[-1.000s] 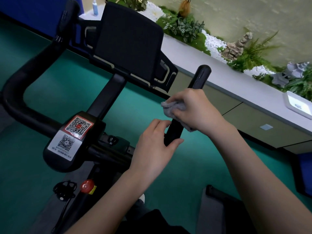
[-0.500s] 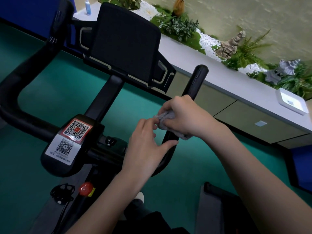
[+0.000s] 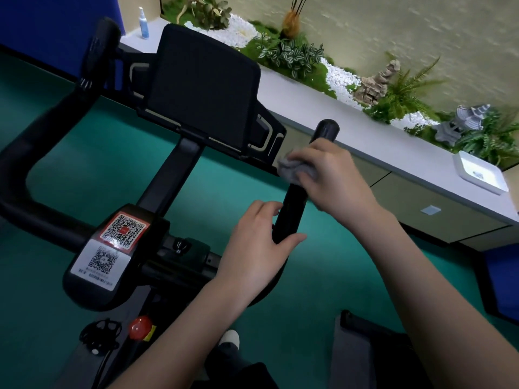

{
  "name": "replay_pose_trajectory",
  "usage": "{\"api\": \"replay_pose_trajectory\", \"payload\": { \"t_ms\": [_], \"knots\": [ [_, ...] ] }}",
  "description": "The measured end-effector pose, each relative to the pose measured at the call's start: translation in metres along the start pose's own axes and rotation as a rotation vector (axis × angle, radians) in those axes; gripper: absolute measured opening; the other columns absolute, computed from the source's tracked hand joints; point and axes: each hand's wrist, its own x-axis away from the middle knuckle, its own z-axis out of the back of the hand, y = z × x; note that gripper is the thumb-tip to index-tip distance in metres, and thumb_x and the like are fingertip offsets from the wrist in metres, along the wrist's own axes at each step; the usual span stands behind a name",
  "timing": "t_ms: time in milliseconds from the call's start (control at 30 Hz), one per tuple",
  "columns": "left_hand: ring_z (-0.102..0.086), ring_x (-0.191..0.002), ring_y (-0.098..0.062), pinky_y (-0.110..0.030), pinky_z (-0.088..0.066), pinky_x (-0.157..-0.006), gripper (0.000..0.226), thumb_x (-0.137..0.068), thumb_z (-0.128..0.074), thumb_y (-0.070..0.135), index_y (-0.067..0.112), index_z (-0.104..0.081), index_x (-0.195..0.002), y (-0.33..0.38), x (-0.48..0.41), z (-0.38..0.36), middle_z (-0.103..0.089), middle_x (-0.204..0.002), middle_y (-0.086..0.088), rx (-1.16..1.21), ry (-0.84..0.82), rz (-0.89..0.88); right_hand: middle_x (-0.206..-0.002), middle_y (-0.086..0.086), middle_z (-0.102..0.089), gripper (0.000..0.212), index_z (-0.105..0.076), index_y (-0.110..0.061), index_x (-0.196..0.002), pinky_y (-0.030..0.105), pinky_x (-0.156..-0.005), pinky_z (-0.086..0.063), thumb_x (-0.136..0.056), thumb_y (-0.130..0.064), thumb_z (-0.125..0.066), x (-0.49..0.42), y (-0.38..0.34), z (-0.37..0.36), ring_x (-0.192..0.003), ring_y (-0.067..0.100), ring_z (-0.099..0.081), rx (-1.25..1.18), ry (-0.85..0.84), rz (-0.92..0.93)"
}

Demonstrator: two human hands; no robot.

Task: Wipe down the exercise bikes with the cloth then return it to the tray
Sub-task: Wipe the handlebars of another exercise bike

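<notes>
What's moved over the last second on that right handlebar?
The right hand, gripping the crumpled grey cloth, slid down the black right handlebar grip toward the left hand, then back up near its tip. The left hand kept holding the bar's lower part; the white tray stays on the grey counter.
</notes>
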Motion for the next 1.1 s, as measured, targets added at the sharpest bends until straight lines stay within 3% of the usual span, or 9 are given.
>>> {"api": "replay_pose_trajectory", "payload": {
  "t_ms": [67, 200, 433, 567, 667, 800, 900, 1033, 1100],
  "knots": [
    [-0.052, -0.099, -0.011, -0.026, -0.043, -0.087, 0.058, -0.077, -0.071, 0.045, 0.02, -0.052, -0.127, 0.003, -0.006, -0.002, -0.052, -0.113, 0.008, -0.005, -0.001, -0.002, -0.103, 0.014, -0.058, 0.029, -0.067, -0.006, -0.112, 0.027, -0.081, -0.041, -0.085, 0.001, -0.059, -0.003, 0.006, -0.001, -0.096, 0.03, -0.057, -0.031, 0.146, 0.01],
    [-0.052, -0.106, -0.013, -0.031, -0.043, -0.094, 0.065, -0.079, -0.071, 0.044, 0.02, -0.046, -0.134, 0.009, -0.018, -0.004, -0.051, -0.121, 0.005, -0.012, -0.009, 0.009, -0.102, 0.011, -0.061, 0.028, -0.068, -0.005, -0.107, 0.01, -0.083, -0.037, -0.081, 0.005, -0.062, 0.01, 0.02, -0.004, -0.094, 0.014, -0.055, -0.166, 0.432, 0.014],
    [-0.053, -0.105, -0.017, -0.032, -0.043, -0.091, 0.056, -0.078, -0.073, 0.037, 0.016, -0.051, -0.125, 0.012, -0.03, -0.01, -0.052, -0.116, 0.001, -0.043, -0.012, 0.028, -0.101, 0.009, -0.06, 0.028, -0.064, -0.001, -0.101, 0.017, -0.089, -0.041, -0.078, 0.013, -0.062, 0.044, 0.03, -0.04, -0.098, 0.008, -0.053, -0.37, 0.364, 0.047],
    [-0.053, -0.104, -0.014, -0.033, -0.045, -0.092, 0.057, -0.079, -0.073, 0.034, 0.018, -0.05, -0.128, 0.013, -0.032, -0.013, -0.052, -0.119, 0.004, -0.035, 0.009, 0.03, -0.099, 0.015, -0.059, 0.025, -0.063, 0.003, -0.099, 0.012, -0.088, -0.037, -0.077, 0.015, -0.059, 0.022, 0.045, -0.03, -0.097, 0.006, -0.05, -0.359, 0.556, 0.025],
    [-0.052, -0.105, -0.013, -0.031, -0.044, -0.092, 0.058, -0.08, -0.072, 0.033, 0.021, -0.047, -0.131, 0.013, -0.035, -0.017, -0.051, -0.119, 0.005, -0.014, 0.025, 0.033, -0.102, 0.007, -0.056, 0.025, -0.061, -0.001, -0.102, 0.018, -0.088, -0.042, -0.08, 0.01, -0.059, 0.012, 0.053, -0.022, -0.098, 0.011, -0.053, -0.44, 0.71, -0.057],
    [-0.05, -0.104, -0.01, -0.021, -0.038, -0.087, 0.065, -0.08, -0.072, 0.03, 0.024, -0.04, -0.137, 0.017, -0.043, -0.02, -0.047, -0.119, 0.009, 0.022, 0.043, 0.02, -0.101, 0.006, -0.055, 0.026, -0.061, 0.0, -0.1, 0.018, -0.088, -0.04, -0.078, 0.013, -0.06, 0.03, 0.043, -0.042, -0.097, 0.011, -0.052, -0.496, 0.686, -0.01],
    [-0.05, -0.103, -0.01, -0.029, -0.044, -0.089, 0.067, -0.08, -0.072, 0.026, 0.025, -0.038, -0.137, 0.018, -0.05, -0.023, -0.048, -0.12, 0.008, 0.035, 0.048, 0.003, -0.1, 0.008, -0.054, 0.027, -0.061, 0.002, -0.099, 0.016, -0.089, -0.038, -0.076, 0.017, -0.058, 0.034, 0.039, -0.058, -0.097, 0.009, -0.051, -0.528, 0.656, -0.035],
    [-0.05, -0.09, -0.001, -0.026, -0.047, -0.084, 0.063, -0.08, -0.072, 0.019, 0.028, -0.041, -0.135, 0.018, -0.052, -0.026, -0.049, -0.117, 0.009, 0.065, 0.069, -0.013, -0.101, 0.01, -0.056, 0.027, -0.059, -0.002, -0.101, 0.022, -0.09, -0.041, -0.079, 0.014, -0.057, 0.008, 0.044, -0.048, -0.097, 0.016, -0.054, -0.613, 0.776, -0.134],
    [-0.049, -0.094, 0.003, -0.019, -0.045, -0.078, 0.061, -0.081, -0.07, 0.017, 0.03, -0.042, -0.134, 0.017, -0.051, -0.028, -0.049, -0.115, 0.01, 0.082, 0.082, -0.013, -0.104, 0.008, -0.057, 0.029, -0.057, -0.008, -0.104, 0.025, -0.093, -0.043, -0.081, 0.01, -0.056, -0.004, 0.047, -0.038, -0.101, 0.017, -0.056, -0.702, 0.812, -0.2]
  ]
}}
